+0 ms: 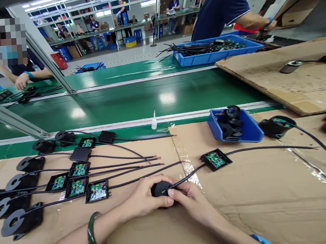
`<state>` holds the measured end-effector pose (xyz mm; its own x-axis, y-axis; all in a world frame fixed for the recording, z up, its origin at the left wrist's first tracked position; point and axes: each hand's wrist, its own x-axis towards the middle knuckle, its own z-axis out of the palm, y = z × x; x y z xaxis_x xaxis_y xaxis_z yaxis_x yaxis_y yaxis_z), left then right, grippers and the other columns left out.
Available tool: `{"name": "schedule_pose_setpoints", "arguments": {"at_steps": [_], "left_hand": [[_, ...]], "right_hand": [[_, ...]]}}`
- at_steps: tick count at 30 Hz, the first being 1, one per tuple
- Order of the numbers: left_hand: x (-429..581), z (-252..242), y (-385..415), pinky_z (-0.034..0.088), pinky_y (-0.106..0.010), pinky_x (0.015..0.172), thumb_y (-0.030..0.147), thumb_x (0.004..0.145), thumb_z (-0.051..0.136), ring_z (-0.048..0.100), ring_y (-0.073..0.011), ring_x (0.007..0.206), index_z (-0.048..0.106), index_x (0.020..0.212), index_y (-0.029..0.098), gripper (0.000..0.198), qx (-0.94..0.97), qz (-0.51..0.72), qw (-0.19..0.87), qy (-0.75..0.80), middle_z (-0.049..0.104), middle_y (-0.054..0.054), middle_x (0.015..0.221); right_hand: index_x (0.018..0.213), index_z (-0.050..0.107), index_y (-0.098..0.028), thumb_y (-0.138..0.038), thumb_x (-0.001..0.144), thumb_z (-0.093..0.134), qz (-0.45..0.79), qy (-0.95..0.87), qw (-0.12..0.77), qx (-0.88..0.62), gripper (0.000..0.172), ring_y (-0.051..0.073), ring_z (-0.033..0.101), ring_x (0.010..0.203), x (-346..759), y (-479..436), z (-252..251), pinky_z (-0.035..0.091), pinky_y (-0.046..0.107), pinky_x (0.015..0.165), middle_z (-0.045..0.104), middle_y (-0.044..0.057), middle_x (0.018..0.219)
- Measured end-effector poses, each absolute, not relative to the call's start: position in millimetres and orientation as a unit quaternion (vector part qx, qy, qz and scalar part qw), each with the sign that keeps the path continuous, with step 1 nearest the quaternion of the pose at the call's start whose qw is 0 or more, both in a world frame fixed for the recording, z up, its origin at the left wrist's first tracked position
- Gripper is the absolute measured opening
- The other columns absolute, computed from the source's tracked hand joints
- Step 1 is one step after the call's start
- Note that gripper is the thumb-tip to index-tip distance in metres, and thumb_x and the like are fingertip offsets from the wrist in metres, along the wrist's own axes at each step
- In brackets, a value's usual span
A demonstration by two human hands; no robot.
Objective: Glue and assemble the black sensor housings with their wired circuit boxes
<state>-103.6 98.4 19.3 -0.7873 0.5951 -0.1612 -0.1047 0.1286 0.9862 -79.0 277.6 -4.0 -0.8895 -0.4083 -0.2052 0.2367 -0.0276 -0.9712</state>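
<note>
A round black plastic housing (pixel 160 189) with a cable coming out of it is held low over the cardboard. My left hand (pixel 142 198) wraps round its left side, fingers closed. On its right side my right hand (pixel 190 200) pinches it, thumb at the rim where the cable leaves. From there the black cable (pixel 191 174) runs up to an open square case with a green circuit board (pixel 216 159). A second cable (pixel 269 148) leads right from that case and ends in bare wires. My fingers hide part of the housing.
Several similar housings (pixel 21 222) with cables and board cases (pixel 97 191) lie at left. A blue bin (pixel 237 127) of black parts stands at right, beside another housing (pixel 277 127). Behind are a small white bottle (pixel 154 122), a green belt (pixel 138 97), a blue crate (pixel 216 52) and co-workers.
</note>
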Motion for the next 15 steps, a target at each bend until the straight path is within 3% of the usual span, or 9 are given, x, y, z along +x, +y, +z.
{"name": "schedule_pose_setpoints", "arguments": {"at_steps": [7,11,15], "left_hand": [[-104,27,89,0.035,-0.030,0.108,0.037,0.101,0.041,0.051,-0.0196,0.124,0.057,0.128,0.015,0.038,0.251,0.606,0.297,0.694,0.057,-0.009,0.131],[-101,26,91,0.037,-0.029,0.106,0.035,0.099,0.045,0.054,-0.0191,0.120,0.059,0.123,0.014,0.035,0.224,0.608,0.280,0.709,0.058,-0.010,0.130],[-96,23,96,0.038,-0.027,0.105,0.032,0.099,0.046,0.055,-0.0172,0.118,0.061,0.120,0.014,0.031,0.203,0.612,0.254,0.722,0.059,-0.008,0.130]], "right_hand": [[0.094,0.068,-0.010,-0.057,0.084,0.058,-0.705,0.659,0.253,-0.063,0.049,0.022,0.060,0.080,-78,283,-16,0.050,0.034,0.075,0.066,0.010,0.085],[0.111,0.063,-0.012,-0.048,0.080,0.066,-0.730,0.627,0.263,-0.063,0.048,0.024,0.060,0.101,-78,279,-11,0.050,0.036,0.089,0.064,0.011,0.106],[0.112,0.061,-0.014,-0.037,0.081,0.065,-0.740,0.622,0.244,-0.075,0.039,0.022,0.057,0.104,-78,273,-4,0.049,0.034,0.092,0.061,0.011,0.113]]}}
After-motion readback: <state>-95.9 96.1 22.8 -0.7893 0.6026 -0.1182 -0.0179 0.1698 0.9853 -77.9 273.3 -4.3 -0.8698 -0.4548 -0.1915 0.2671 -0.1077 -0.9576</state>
